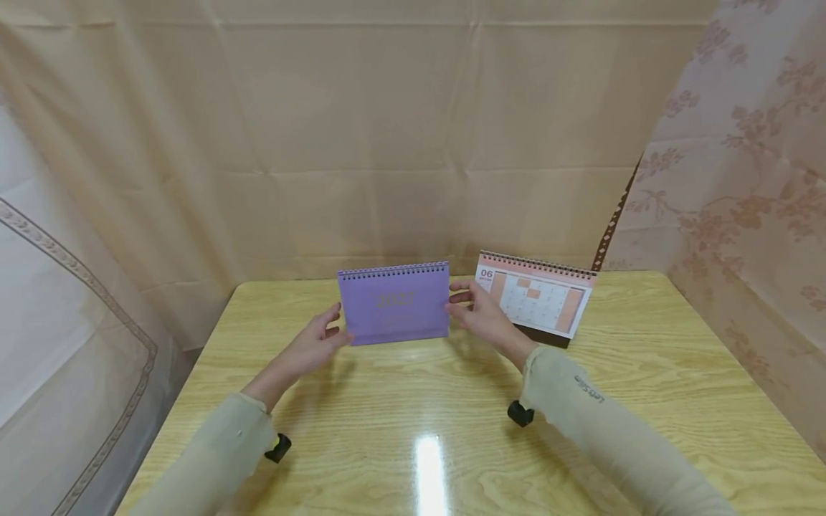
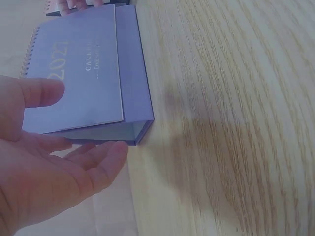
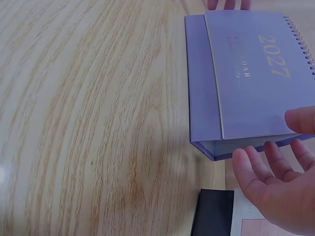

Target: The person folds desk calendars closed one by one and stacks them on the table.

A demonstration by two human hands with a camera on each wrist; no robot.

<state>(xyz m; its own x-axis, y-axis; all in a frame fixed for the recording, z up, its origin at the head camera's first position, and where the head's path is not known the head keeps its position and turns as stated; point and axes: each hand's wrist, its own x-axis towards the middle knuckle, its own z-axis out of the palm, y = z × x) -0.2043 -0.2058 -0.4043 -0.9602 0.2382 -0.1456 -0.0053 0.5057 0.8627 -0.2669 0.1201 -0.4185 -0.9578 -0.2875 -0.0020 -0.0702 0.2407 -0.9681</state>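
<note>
A purple spiral-bound desk calendar [image 1: 395, 319] marked 2027 stands upright on the table, its cover facing me. At its left edge is my left hand [image 1: 311, 350]; in the left wrist view the thumb [image 2: 47, 92] lies over the cover and the fingers [image 2: 106, 167] spread along the open side. My right hand [image 1: 485, 319] is at the opposite edge with its fingers parted. In the right wrist view, that thumb [image 3: 300, 119] is over the cover and the fingertips [image 3: 242, 160] are beside the side opening. Neither hand visibly grips the calendar.
Just right of my right hand stands a pink and white desk calendar [image 1: 538, 295] showing 06, on a dark base [image 1: 542, 335]. A beige curtain [image 1: 361, 143] hangs behind the wooden table [image 1: 387, 408]. Flowered cloth [image 1: 742, 215] hangs on the right.
</note>
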